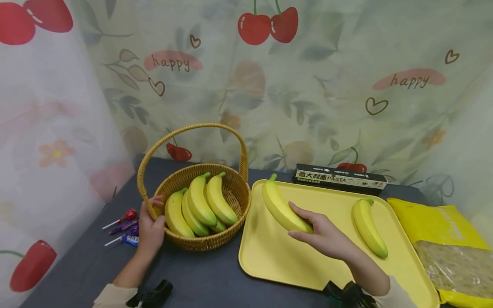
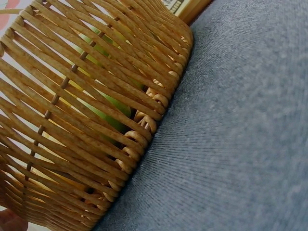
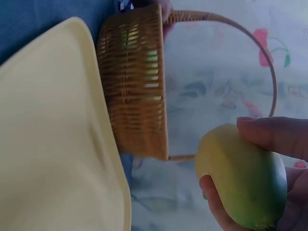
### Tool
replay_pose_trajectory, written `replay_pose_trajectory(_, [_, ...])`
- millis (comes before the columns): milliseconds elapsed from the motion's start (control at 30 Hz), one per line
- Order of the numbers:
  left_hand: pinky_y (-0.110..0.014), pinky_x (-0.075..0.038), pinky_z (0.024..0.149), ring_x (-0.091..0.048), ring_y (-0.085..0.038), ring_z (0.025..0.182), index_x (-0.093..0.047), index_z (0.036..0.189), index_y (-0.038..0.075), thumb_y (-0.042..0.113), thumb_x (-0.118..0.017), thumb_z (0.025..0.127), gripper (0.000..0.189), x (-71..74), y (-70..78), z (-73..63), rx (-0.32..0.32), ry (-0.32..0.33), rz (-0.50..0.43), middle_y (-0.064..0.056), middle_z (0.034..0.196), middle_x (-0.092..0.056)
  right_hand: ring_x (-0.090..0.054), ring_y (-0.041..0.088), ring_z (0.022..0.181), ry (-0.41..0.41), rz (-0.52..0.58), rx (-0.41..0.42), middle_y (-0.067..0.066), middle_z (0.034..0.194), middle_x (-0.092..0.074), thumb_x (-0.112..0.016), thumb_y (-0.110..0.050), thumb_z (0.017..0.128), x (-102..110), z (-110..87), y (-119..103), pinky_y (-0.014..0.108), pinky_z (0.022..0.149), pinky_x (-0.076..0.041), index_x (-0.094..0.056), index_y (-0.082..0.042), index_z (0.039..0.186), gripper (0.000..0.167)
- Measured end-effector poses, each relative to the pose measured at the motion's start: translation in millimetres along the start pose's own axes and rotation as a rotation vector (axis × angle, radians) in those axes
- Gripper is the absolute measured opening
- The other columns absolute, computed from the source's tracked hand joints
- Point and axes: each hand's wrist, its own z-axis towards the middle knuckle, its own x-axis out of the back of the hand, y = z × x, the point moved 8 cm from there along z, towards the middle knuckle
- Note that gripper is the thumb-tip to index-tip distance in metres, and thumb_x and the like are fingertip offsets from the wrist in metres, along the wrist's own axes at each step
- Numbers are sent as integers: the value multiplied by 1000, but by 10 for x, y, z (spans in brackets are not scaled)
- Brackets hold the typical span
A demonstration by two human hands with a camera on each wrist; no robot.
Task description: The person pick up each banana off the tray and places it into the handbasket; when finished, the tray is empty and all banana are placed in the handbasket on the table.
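A wicker basket (image 1: pixel 208 244) with a tall hoop handle holds several bananas (image 1: pixel 200 201). My left hand (image 1: pixel 151 226) grips the basket's left rim by the base of the handle; only a fingertip shows in the left wrist view. Over the yellow tray (image 1: pixel 269 265), my right hand (image 1: pixel 327 235) holds one banana (image 1: pixel 283 209) by its lower end, stem pointing up and away. Thumb and fingers lie on either side of that banana (image 3: pixel 240 178) in the right wrist view. Another banana (image 1: pixel 369 229) lies on the tray's right side.
Several wrapped lollipops (image 1: pixel 127 229) lie left of the basket. Behind the tray stands a black pasta box (image 1: pixel 340 179). A yellow bag (image 1: pixel 454 252) with a clear window sits against the tray's right edge. A printed curtain (image 1: pixel 308 107) hangs behind the dark tabletop (image 1: pixel 208 278).
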Motion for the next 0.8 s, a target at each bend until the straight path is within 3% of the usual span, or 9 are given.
replay_pose_trajectory(133, [-6,-35,85,-42,-20,121,-40,109,-8,-16,-40,75,35,-5,-5,-1,4,0,-8,-11,125,-47,-46,8,72,-44,10,33,20,139,-45,-61,-29,88,-95,117,-149,23,68,-40,-29,-3,144,69])
replay_pose_trajectory(233, [-5,-35,86,-41,-21,122,-40,109,-8,-17,-39,75,35,-3,-1,-3,6,-1,-14,-11,125,-47,-43,9,65,-81,1,50,15,111,-58,-60,-28,89,-164,224,-251,24,63,-41,-28,-4,145,69])
replay_pose_trajectory(300, [-5,-35,86,-42,-20,121,-40,109,-8,-17,-39,75,35,2,-1,-2,8,2,-13,-10,125,-47,-42,10,64,-102,-14,66,8,92,-56,-60,-28,89,-200,300,-322,24,60,-41,-28,-4,144,68])
replay_pose_trajectory(367, [-6,-36,86,-42,-18,120,-40,110,-8,-17,-40,75,36,6,0,0,9,5,-15,-8,124,-47,-43,11,63,-118,-32,83,5,81,-50,-60,-26,89,-228,373,-394,23,59,-41,-29,-4,144,67])
replay_pose_trajectory(733, [-6,-36,90,-43,-15,119,-41,110,-8,-17,-41,75,36,1,-13,12,5,7,-23,-5,121,-47,-41,12,62,-201,-51,147,8,81,-52,-60,-22,89,-461,786,-747,21,57,-37,-29,0,143,66])
replay_pose_trajectory(800, [-6,-35,90,-43,-16,119,-41,110,-8,-17,-41,75,36,2,-12,8,8,9,-21,-5,121,-47,-40,11,59,-217,-53,142,11,90,-58,-60,-22,89,-520,887,-816,21,56,-36,-30,0,142,65])
